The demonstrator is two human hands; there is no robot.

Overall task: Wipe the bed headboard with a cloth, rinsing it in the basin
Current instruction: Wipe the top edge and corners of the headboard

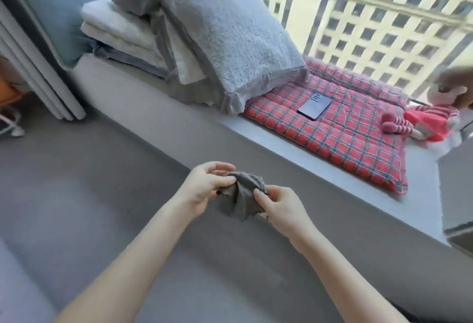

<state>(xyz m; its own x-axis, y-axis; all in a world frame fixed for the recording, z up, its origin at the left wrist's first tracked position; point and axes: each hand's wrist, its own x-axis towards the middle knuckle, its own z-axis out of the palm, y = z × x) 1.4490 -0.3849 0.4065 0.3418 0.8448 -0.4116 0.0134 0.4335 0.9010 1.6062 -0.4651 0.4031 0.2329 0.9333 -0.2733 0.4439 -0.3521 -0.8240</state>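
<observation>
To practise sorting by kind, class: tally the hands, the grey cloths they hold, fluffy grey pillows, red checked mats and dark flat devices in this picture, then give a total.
hands: 2, the left hand and the right hand
grey cloth: 1, pinched by both hands
fluffy grey pillow: 1
red checked mat: 1
dark flat device: 1, lying on the mat
Total: 6

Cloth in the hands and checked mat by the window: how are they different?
The cloth is plain grey; the mat is red checked. The cloth is crumpled between the left hand and right hand; the mat lies spread flat. Both are fabric.
</observation>
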